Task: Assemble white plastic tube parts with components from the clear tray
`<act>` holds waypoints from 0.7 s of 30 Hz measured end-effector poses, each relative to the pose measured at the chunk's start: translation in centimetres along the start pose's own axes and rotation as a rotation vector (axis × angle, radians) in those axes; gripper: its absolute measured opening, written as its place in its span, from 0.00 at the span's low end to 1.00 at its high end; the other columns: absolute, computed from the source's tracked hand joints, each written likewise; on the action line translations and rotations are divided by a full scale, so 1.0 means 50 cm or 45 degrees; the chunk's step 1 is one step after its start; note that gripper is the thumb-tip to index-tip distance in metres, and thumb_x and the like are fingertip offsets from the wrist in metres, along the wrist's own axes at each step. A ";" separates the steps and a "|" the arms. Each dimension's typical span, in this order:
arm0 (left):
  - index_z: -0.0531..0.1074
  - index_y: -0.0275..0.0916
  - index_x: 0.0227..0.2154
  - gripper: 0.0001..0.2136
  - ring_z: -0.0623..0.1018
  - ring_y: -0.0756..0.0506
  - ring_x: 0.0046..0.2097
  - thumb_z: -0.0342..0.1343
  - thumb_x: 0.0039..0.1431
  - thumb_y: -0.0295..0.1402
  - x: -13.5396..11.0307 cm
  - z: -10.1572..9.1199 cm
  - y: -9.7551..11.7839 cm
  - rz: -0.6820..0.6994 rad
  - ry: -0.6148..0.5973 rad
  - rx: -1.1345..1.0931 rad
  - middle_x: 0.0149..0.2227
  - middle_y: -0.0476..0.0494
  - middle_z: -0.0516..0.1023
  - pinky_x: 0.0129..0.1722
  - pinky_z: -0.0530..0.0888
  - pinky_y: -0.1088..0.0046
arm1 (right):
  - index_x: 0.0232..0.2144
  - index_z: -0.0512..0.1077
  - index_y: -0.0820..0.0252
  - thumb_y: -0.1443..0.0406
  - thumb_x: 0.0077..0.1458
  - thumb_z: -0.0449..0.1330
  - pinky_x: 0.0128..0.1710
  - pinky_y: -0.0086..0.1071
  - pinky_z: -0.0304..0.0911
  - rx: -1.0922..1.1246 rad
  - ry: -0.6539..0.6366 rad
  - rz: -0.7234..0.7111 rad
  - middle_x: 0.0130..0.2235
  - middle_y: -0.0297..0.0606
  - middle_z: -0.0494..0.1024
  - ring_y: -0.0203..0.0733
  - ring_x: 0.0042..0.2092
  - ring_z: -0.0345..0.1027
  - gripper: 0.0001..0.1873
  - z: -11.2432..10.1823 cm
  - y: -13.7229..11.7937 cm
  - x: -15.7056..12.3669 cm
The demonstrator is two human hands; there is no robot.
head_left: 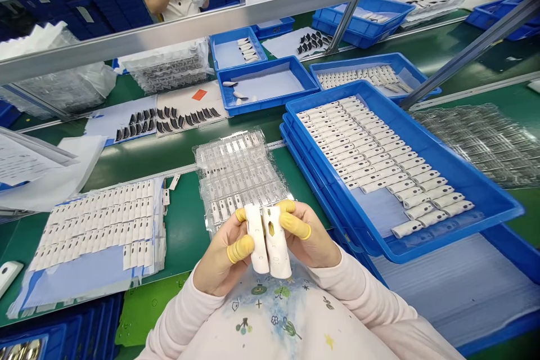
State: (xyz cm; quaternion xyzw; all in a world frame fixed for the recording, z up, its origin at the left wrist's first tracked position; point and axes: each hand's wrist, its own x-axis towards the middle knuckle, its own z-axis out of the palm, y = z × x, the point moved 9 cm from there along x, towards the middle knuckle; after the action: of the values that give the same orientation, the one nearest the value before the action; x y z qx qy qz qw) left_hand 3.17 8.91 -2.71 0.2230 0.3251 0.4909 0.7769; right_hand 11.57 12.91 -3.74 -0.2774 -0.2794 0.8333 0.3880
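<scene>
My left hand point(230, 250), with yellow finger cots on thumb and finger, is closed on a long white plastic shell point(256, 242). Beside it a second white plastic shell point(277, 244), with a dark opening near its top, is pinched in my right hand point(307, 233), which also wears yellow cots. Both shells stand nearly upright, side by side, in front of my chest. Just behind them a clear plastic blister tray point(240, 169) lies on the green bench, with white shells along its near row.
To the right, stacked blue trays point(295, 171) carry rows of white shells. At left, more shells lie on a blue-white sheet point(80, 278). Dark curved pieces point(166, 118) rest farther back. A metal frame bar point(189, 19) crosses above; behind it stands a co-worker point(179, 0).
</scene>
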 end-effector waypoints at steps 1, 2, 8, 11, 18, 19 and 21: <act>0.72 0.41 0.43 0.20 0.81 0.43 0.40 0.70 0.50 0.41 0.000 0.001 0.004 0.017 0.000 0.005 0.38 0.44 0.80 0.41 0.76 0.68 | 0.25 0.71 0.61 0.52 0.43 0.74 0.23 0.28 0.65 0.029 -0.011 0.009 0.21 0.32 0.75 0.36 0.22 0.69 0.21 0.000 0.003 0.000; 0.72 0.41 0.42 0.19 0.81 0.44 0.39 0.70 0.51 0.40 0.000 0.001 0.008 0.042 0.004 0.013 0.37 0.45 0.79 0.39 0.75 0.70 | 0.26 0.70 0.60 0.53 0.44 0.73 0.24 0.28 0.65 0.063 -0.025 0.016 0.22 0.31 0.75 0.35 0.23 0.69 0.21 0.000 0.006 0.000; 0.70 0.41 0.37 0.17 0.79 0.46 0.37 0.70 0.50 0.39 0.000 -0.011 0.016 0.179 0.072 0.087 0.37 0.47 0.78 0.35 0.73 0.73 | 0.28 0.67 0.59 0.53 0.46 0.70 0.25 0.26 0.58 0.133 -0.151 0.009 0.21 0.28 0.71 0.32 0.22 0.62 0.20 0.008 0.020 0.007; 0.70 0.40 0.38 0.17 0.80 0.46 0.38 0.70 0.51 0.39 -0.001 -0.011 0.018 0.200 0.063 0.120 0.37 0.46 0.78 0.37 0.75 0.72 | 0.28 0.67 0.60 0.53 0.45 0.71 0.25 0.26 0.58 0.131 -0.141 0.022 0.23 0.29 0.72 0.32 0.22 0.63 0.20 0.004 0.024 0.009; 0.71 0.42 0.40 0.12 0.81 0.47 0.35 0.66 0.57 0.37 -0.005 0.001 0.023 0.200 -0.022 0.130 0.38 0.46 0.80 0.34 0.77 0.73 | 0.28 0.69 0.60 0.56 0.44 0.72 0.26 0.25 0.61 0.246 -0.120 0.049 0.24 0.30 0.74 0.33 0.24 0.67 0.18 0.009 0.023 0.009; 0.70 0.42 0.41 0.13 0.81 0.47 0.36 0.66 0.57 0.37 -0.004 0.000 0.022 0.200 -0.019 0.122 0.39 0.45 0.80 0.34 0.77 0.73 | 0.28 0.69 0.60 0.56 0.44 0.71 0.27 0.25 0.62 0.259 -0.121 0.053 0.24 0.30 0.74 0.33 0.25 0.67 0.18 0.010 0.023 0.010; 0.69 0.43 0.44 0.16 0.81 0.47 0.36 0.67 0.56 0.38 0.000 -0.002 0.020 0.202 -0.012 0.108 0.41 0.45 0.80 0.34 0.77 0.73 | 0.27 0.69 0.60 0.57 0.45 0.71 0.27 0.26 0.63 0.287 -0.126 0.053 0.24 0.29 0.73 0.32 0.24 0.67 0.17 0.015 0.020 0.013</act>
State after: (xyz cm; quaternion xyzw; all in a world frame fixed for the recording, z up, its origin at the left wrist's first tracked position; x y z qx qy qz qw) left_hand 2.48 9.36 -2.09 0.2830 0.3234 0.5358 0.7268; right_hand 10.22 12.70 -4.09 -0.1962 -0.1972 0.8799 0.3851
